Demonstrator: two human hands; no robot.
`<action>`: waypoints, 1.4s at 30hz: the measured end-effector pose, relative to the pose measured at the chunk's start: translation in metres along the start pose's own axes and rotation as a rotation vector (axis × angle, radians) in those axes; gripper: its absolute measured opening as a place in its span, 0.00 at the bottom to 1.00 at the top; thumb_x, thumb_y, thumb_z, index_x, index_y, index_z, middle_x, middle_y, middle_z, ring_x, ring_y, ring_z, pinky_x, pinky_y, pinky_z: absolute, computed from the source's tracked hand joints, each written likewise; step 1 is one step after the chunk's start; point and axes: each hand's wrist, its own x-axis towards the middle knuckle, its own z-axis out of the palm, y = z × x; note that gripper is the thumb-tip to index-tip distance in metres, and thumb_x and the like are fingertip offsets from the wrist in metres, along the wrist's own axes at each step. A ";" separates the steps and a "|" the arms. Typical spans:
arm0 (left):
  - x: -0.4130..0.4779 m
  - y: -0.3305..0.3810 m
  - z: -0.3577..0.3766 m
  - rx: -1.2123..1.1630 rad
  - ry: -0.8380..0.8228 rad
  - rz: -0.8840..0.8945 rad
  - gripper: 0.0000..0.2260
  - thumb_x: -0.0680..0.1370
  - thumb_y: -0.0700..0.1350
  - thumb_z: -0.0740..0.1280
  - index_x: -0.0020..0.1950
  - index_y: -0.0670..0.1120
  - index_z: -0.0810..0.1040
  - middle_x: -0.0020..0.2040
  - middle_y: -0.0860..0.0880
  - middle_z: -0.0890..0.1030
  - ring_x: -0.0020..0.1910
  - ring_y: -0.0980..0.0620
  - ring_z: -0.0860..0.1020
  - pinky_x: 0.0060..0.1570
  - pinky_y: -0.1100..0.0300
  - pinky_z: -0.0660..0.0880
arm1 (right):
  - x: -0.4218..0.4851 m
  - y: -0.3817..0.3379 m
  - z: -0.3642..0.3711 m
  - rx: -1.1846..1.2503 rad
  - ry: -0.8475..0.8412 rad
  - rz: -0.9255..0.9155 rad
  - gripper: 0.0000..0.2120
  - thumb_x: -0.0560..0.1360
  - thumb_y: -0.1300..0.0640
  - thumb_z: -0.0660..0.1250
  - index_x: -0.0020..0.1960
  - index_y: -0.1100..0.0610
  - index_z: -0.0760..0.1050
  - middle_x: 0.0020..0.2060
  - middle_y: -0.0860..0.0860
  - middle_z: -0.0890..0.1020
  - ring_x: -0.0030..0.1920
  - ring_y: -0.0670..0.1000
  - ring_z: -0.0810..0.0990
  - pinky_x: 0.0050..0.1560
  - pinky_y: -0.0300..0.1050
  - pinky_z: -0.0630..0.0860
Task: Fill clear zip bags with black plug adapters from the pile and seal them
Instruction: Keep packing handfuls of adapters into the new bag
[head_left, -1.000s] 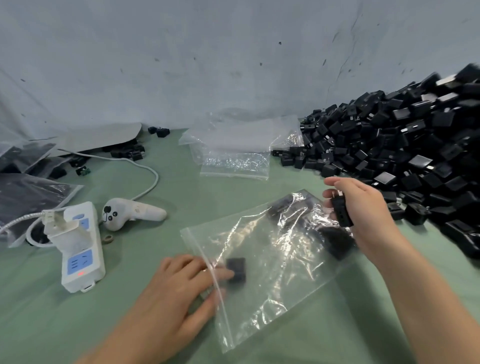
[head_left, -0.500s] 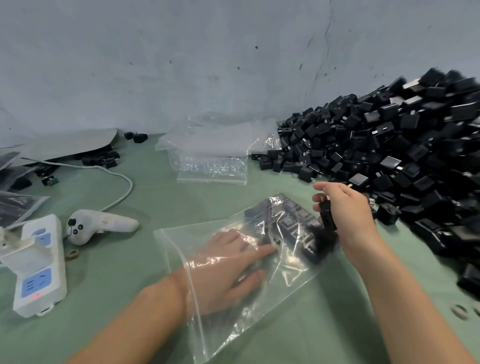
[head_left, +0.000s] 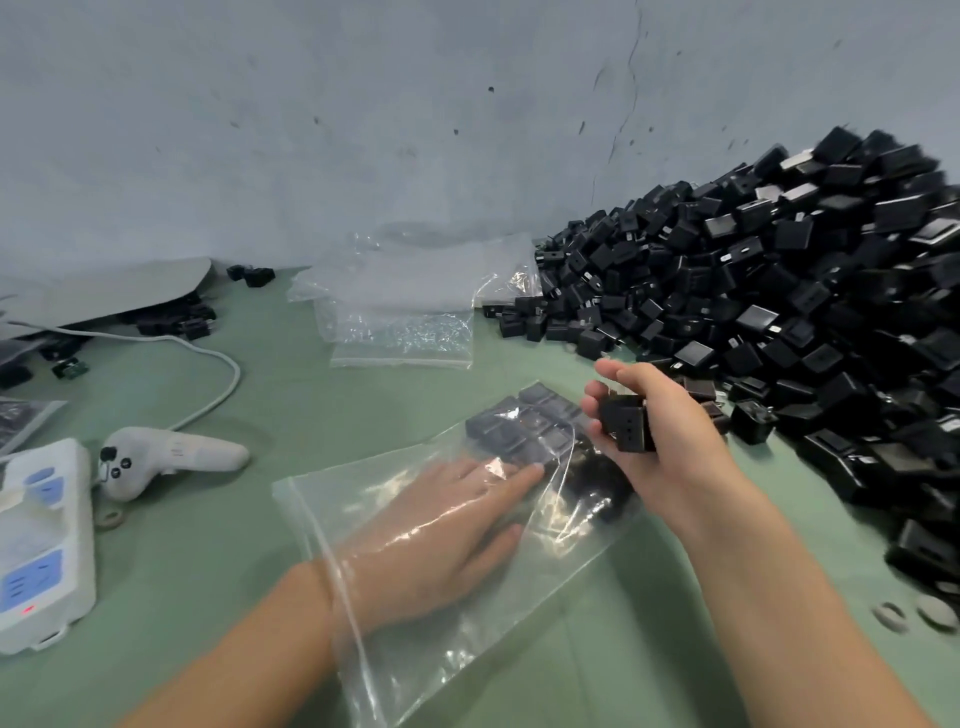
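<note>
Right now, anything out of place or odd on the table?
Nothing spilled or damaged. Two stray black plug adapters sit by the wall, well left of the pile; a white handheld controller lies beside the power strip, unrelated to bagging.

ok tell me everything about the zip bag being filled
The zip bag is clear, crinkled plastic lying flat on the green table, with its mouth open toward the person. The left hand is inside it to the wrist, straight fingers against black adapters packed in rows at the closed far end. The right hand, gripping more adapters, is by its far right corner.
</note>
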 end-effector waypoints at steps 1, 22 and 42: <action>-0.005 -0.001 -0.002 -0.013 0.000 -0.007 0.23 0.85 0.54 0.53 0.79 0.51 0.61 0.64 0.54 0.76 0.61 0.54 0.72 0.63 0.57 0.69 | -0.001 -0.001 0.002 0.130 -0.024 0.057 0.08 0.79 0.61 0.62 0.53 0.61 0.78 0.37 0.56 0.81 0.34 0.51 0.81 0.35 0.42 0.79; -0.016 0.037 -0.060 -0.336 0.287 -0.173 0.21 0.77 0.63 0.61 0.70 0.64 0.67 0.57 0.63 0.66 0.51 0.65 0.71 0.49 0.63 0.74 | -0.056 0.039 0.073 0.332 -0.318 0.363 0.06 0.74 0.59 0.65 0.46 0.58 0.80 0.32 0.55 0.79 0.29 0.52 0.79 0.26 0.42 0.77; -0.131 -0.007 -0.036 -0.350 0.292 -0.750 0.16 0.66 0.68 0.67 0.46 0.60 0.74 0.45 0.61 0.77 0.48 0.64 0.75 0.44 0.67 0.68 | -0.028 0.021 0.042 -0.326 -0.006 -0.299 0.11 0.78 0.58 0.61 0.43 0.52 0.82 0.33 0.45 0.81 0.33 0.45 0.77 0.31 0.42 0.71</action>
